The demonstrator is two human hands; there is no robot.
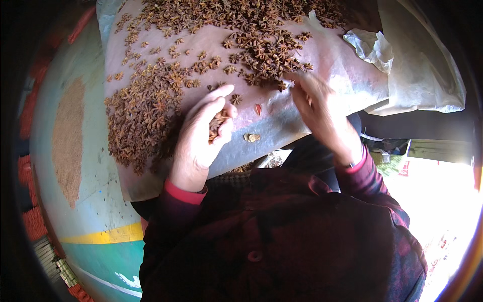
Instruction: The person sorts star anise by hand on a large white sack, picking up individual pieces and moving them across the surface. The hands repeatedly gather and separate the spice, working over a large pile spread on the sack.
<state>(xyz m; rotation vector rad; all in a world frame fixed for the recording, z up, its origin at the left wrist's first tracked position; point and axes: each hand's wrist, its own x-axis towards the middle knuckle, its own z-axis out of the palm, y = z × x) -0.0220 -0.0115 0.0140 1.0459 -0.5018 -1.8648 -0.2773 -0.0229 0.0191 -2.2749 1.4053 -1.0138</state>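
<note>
My left hand [194, 143] is curled around several brown star anise pods [216, 126], partly hidden by the fingers. Beside it, to the left, spreads a heap of star anise [143, 109]. My right hand [320, 107], slightly blurred, is at the near end of a darker star anise pile [269, 53]. Its fingertips are close to one pod [282, 86]; whether they grip anything is unclear. Between the hands lie a single star anise [236, 99], a small red piece [257, 109] and a pale flat scrap [252, 137].
Plastic sheeting [234, 154] covers the work surface, with more star anise [211, 13] along the far side. Crumpled clear plastic [371, 49] rests at the right. A tan grainy patch [68, 143] shows on the green-grey surface at left. A bag [388, 160] stands lower right.
</note>
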